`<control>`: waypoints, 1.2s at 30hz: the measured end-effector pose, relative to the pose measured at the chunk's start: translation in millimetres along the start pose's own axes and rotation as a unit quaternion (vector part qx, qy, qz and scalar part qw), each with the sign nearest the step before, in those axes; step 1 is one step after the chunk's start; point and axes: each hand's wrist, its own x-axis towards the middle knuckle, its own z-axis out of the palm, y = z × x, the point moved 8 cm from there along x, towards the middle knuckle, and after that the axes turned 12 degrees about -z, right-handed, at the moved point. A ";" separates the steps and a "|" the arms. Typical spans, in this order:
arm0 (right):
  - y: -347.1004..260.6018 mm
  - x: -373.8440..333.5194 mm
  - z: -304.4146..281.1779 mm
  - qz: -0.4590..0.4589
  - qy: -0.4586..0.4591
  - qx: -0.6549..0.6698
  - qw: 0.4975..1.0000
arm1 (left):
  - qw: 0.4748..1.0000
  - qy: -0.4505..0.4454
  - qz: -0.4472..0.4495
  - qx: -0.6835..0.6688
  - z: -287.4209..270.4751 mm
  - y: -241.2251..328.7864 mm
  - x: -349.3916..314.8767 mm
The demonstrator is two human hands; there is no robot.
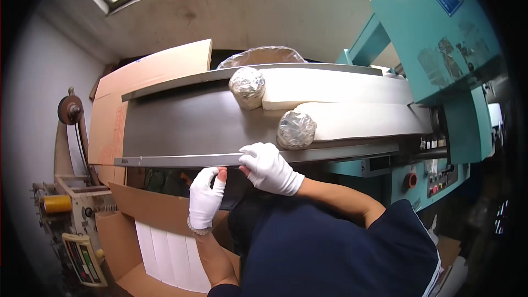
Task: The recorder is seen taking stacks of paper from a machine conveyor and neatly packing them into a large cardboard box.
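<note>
In a white glove with bare fingertips, my right hand (270, 169) grips the near grey metal rail (176, 161) of a conveyor bed, fingers over its top and thumb below. To its left, my gloved left hand (205, 199) is closed just under the same rail, thumb and fingers curled together. Whatever lies between them, if anything, is hidden. Beyond the right hand, a cylinder wrapped in crinkled clear film (296, 130) stands against the end of a long white strip (368, 120). Farther back, a second wrapped cylinder (247, 87) touches another white strip (335, 86).
A teal machine (434, 49) with a red knob stands at the right. Cardboard (151, 74) leans at the bed's left end. Below left is an open carton (122, 247) holding white sheets (168, 256). A plastic-lined container (263, 56) sits behind the bed; a reel device (70, 110) stands left.
</note>
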 end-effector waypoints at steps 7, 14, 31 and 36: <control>31.9 -17.7 -92.8 0.205 -0.019 -0.219 0.954 | 0.988 0.081 0.125 -0.032 54.8 89.6 145.9; 49.2 -41.7 -103.5 0.199 -0.031 -0.172 0.964 | 0.927 -0.359 0.050 -0.100 81.7 75.5 218.1; 186.2 -150.0 -240.3 0.481 0.060 -0.465 0.741 | 0.918 -0.375 0.002 -0.129 104.0 73.7 207.3; 197.8 -164.0 -243.7 0.488 0.048 -0.495 0.718 | 0.925 -0.366 0.034 -0.097 104.0 78.7 204.5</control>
